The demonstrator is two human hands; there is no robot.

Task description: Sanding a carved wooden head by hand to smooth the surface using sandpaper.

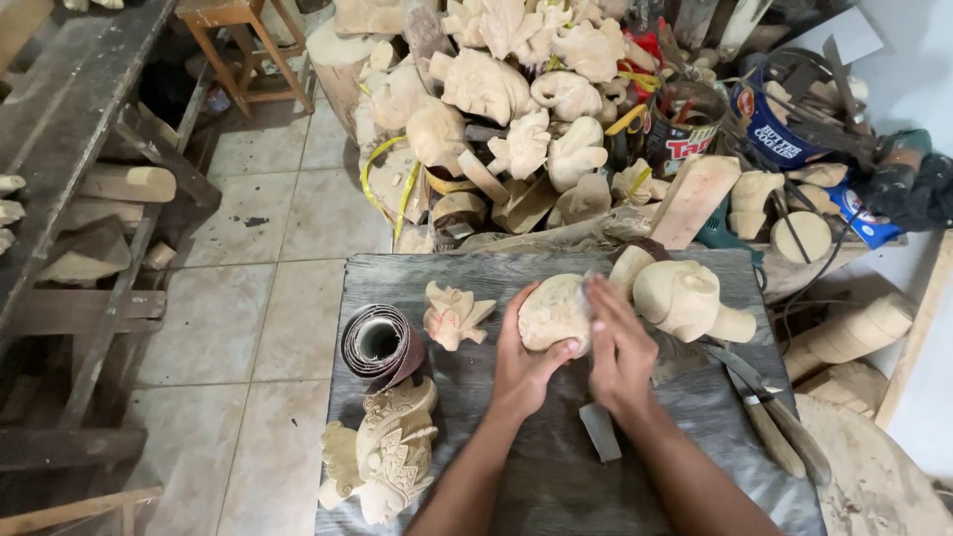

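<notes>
While my left hand cups the pale rounded wood carving over the grey bench to steady it, my right hand lies flat-fingered against its side, rubbing.

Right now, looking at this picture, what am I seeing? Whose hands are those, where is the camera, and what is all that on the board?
There is no machine here: a person works with bare hands, and the one camera sits on their head, looking down. The left hand cups a pale wooden carving; the right hand lies flat against its side. On the grey board lie a sandpaper roll, a small leafy carving, a finished ornate carving, a rough wooden head and carving knives. Behind is a pile of unfinished carvings.
</notes>
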